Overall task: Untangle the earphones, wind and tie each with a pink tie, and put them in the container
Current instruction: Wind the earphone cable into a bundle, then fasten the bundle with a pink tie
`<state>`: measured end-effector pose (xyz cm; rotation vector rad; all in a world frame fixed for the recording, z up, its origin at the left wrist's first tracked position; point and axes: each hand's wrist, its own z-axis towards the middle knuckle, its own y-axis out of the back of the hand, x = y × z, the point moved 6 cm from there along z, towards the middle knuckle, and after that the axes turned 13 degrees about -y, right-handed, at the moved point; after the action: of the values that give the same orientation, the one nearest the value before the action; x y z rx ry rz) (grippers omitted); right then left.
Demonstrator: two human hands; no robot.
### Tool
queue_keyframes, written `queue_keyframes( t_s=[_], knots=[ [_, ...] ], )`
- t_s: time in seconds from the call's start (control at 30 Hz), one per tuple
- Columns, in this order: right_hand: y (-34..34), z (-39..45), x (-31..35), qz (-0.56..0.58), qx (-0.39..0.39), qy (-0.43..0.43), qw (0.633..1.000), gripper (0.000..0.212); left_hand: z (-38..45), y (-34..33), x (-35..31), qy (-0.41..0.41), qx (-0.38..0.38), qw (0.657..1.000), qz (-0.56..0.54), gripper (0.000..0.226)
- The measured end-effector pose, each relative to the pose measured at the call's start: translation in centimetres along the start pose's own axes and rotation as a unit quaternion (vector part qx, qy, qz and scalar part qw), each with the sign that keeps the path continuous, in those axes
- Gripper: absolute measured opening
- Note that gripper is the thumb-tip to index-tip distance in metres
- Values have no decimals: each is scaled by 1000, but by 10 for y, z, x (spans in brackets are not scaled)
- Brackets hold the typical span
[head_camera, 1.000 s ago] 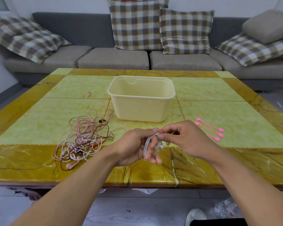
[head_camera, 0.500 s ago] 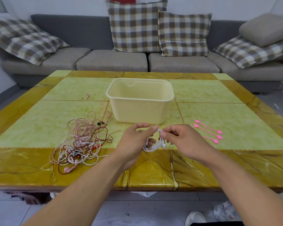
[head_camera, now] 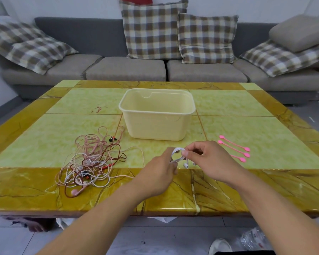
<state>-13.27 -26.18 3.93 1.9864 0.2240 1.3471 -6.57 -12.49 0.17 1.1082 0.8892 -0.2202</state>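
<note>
A wound white earphone (head_camera: 179,155) sits between my two hands above the table's near edge, its earbuds dangling below. My left hand (head_camera: 159,169) grips the coil from the left, and my right hand (head_camera: 208,159) pinches it from the right. A tangle of pink, white and dark red earphones (head_camera: 92,159) lies on the table to the left. Three pink ties (head_camera: 235,150) lie side by side to the right of my hands. The cream plastic container (head_camera: 156,115) stands behind my hands at the table's middle; nothing shows inside it.
The yellow-green marble table (head_camera: 237,129) fills the foreground, with a grey sofa (head_camera: 125,69) and checked cushions behind it. A shoe tip (head_camera: 220,246) and clear plastic show on the floor at the lower right.
Both hands moved forward and slightly up over the table. The white cord, first held as a loose upright loop, is now a tighter coil pinched between both hands.
</note>
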Motion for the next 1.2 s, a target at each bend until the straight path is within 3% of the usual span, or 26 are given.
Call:
queue_keyframes(
  t_s=[0.13,0.37,0.57,0.73,0.83,0.93,1.03,1.2],
  knots=[
    [4,1,-3,-15,4,-3,1000,17,1,-5,-3,37,34,996,-67,21],
    [13,-1,-17,73,23,-40,996,16,5,-5,-11,19,-37,980,-193,42],
    [22,-6,-28,55,18,-44,997,19,13,-18,-15,105,-43,960,-254,48],
    [30,-8,-41,86,28,-77,993,17,22,-14,-34,12,-52,995,-79,42],
    [39,-3,-51,117,25,-91,989,17,27,-17,-36,-2,-55,997,-52,41],
    [64,8,-70,127,-85,-102,983,13,31,-19,-41,-3,-82,994,-67,41],
    [78,13,-90,16,-165,-134,977,9,33,-18,-43,0,-103,993,-59,41],
    [65,23,-108,-127,-94,-178,971,21,33,-11,-39,17,-114,992,-46,42]
  ],
)
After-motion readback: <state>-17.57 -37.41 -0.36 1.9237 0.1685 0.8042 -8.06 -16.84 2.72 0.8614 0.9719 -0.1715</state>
